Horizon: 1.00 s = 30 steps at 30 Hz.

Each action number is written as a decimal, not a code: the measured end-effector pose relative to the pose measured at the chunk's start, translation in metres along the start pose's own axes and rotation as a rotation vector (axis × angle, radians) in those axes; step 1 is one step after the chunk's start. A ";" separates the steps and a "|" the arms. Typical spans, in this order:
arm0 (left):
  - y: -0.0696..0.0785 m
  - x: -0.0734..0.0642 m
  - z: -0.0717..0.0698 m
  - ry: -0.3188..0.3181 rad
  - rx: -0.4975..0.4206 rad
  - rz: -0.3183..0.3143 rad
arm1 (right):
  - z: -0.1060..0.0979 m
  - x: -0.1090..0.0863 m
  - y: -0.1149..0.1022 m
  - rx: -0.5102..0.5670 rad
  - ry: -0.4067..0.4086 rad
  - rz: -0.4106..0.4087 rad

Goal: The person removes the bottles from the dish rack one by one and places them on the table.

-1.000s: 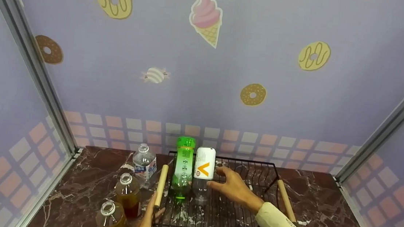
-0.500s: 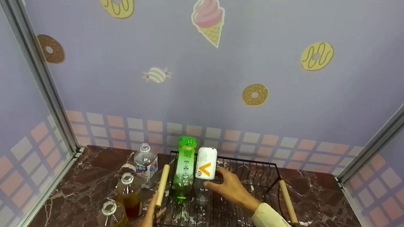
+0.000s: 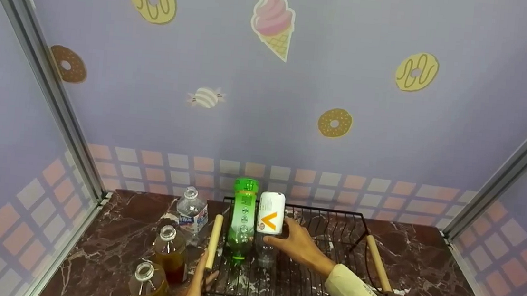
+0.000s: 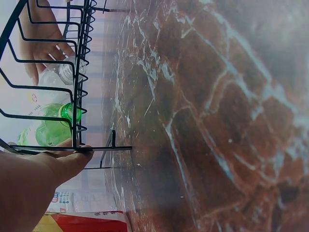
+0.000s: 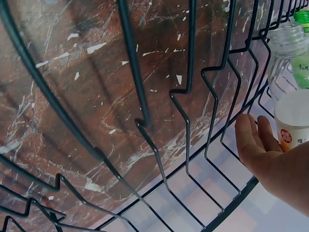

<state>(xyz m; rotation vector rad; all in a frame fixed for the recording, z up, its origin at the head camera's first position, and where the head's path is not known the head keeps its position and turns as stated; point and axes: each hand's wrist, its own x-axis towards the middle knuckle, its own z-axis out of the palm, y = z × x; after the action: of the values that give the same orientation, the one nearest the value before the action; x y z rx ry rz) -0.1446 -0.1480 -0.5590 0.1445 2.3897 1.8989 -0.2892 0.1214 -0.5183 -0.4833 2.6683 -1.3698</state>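
Note:
An upside-down bottle with a white label and an orange V [image 3: 271, 213] stands in the black wire rack [image 3: 315, 209], its neck low. Beside it is an upside-down green bottle [image 3: 242, 217]. In the head view my right hand [image 3: 300, 246] is at the labelled bottle, its thumb overlapping the clear lower part. The right wrist view shows relaxed fingers [image 5: 251, 137] close beside that bottle. My left hand [image 3: 196, 290] is at the rack's left side, fingers fairly straight near the wooden handle [image 3: 214, 241], thumb spread. In the left wrist view its fingertips [image 4: 77, 157] touch the frame.
Left of the rack, three uncapped bottles stand upright: a clear bottle [image 3: 192, 215] at the back and two with brown drink, one in the middle [image 3: 170, 254], one in front [image 3: 151, 291]. A second wooden handle [image 3: 378, 263] is on the rack's right. Everything stands on dark red marbled stone [image 3: 428, 277].
My right hand has moved in toward the white-labelled bottle, its thumb further across it. My left hand keeps its place at the rack. The whole view has shifted slightly.

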 end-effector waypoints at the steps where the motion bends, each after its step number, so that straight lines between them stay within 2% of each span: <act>1: 0.000 0.000 0.001 0.003 -0.010 0.011 | 0.000 0.000 0.000 0.007 -0.003 0.003; 6: -0.003 -0.001 0.003 0.008 -0.055 0.071 | 0.001 0.000 -0.001 0.047 -0.020 -0.006; 9: -0.003 -0.001 0.004 0.008 -0.054 0.079 | 0.001 0.000 -0.001 0.067 -0.025 0.000; 15: -0.004 -0.001 0.003 0.031 -0.028 0.063 | -0.002 0.001 -0.006 0.049 0.008 -0.019; 20: -0.003 -0.001 0.004 0.022 -0.049 0.034 | -0.011 -0.003 -0.012 0.069 0.036 -0.016; 24: -0.002 -0.002 0.002 0.025 -0.023 0.013 | -0.021 -0.006 -0.016 0.063 0.038 -0.012; 30: -0.002 -0.002 0.002 0.022 -0.005 0.034 | -0.036 -0.015 -0.019 0.056 0.054 0.003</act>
<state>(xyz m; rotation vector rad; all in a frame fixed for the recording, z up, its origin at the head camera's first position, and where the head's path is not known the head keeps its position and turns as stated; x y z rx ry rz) -0.1425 -0.1473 -0.5617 0.1665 2.4112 1.9312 -0.2787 0.1439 -0.4826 -0.4423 2.6629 -1.4737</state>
